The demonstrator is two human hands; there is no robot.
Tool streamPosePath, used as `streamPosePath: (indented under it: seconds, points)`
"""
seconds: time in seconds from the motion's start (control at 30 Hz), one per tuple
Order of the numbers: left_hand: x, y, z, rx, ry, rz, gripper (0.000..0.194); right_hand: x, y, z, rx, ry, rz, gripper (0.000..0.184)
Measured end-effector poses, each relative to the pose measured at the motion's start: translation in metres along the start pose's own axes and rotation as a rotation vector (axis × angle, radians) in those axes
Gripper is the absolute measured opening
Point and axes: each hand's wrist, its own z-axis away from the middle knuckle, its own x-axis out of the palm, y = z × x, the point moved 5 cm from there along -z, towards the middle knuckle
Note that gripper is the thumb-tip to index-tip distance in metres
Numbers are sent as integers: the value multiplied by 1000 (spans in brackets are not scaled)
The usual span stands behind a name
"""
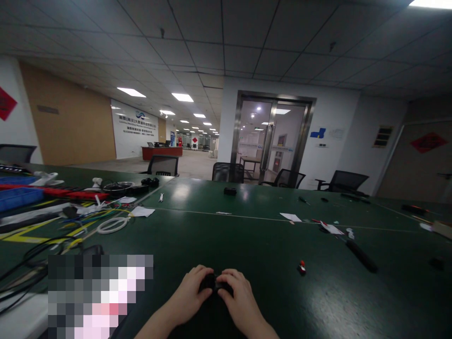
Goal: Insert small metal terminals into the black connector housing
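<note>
A small black object point(211, 281), its kind hidden by my fingers, is held between both hands low over the green table point(261, 254). My left hand point(189, 294) curls its fingers and thumb around the left side of it. From the other side, my right hand point(240, 296) grips it the same way, with the two thumbs close together at the front. To the right of my hands lies a small red and white item point(301, 268).
Cables, a white coiled cord point(113, 226) and blue trays point(21, 198) crowd the left side. A long black-handled tool point(360, 255) lies right. Papers point(290, 217), a wrench point(161, 197) and a black block point(230, 191) are farther back. Chairs point(228, 173) line the far edge.
</note>
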Motion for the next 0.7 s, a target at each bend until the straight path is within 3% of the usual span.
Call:
streamPosePath:
  seconds: [0.27,0.5,0.7]
  points:
    - [2,-3,-2,-16,9,-33,43,2,5,-2,-23,18,-33,25]
    - [1,-4,-1,-2,11,-25,42,-1,16,-2,60,-5,-123,43]
    - [2,-5,0,-26,-2,-25,52,2,20,-3,57,-14,-109,40]
